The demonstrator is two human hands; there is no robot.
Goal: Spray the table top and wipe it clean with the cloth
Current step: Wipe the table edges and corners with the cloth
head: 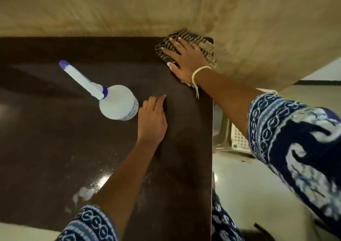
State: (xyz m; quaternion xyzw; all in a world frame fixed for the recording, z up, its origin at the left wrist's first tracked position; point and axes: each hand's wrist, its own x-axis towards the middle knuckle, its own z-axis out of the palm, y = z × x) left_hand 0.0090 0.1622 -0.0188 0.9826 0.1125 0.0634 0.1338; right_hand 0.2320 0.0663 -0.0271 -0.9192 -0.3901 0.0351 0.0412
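The right hand lies flat with fingers spread, pressing a striped cloth onto the far right corner of the dark tabletop. The left hand rests on the tabletop nearer in, fingers straight and together, holding nothing. Just left of it stands a white spray bottle with a blue nozzle.

My dark brown table top, wet-streaked near me, carries an upright white spray bottle with a blue-tipped nozzle and a crumpled striped cloth at its far right corner.
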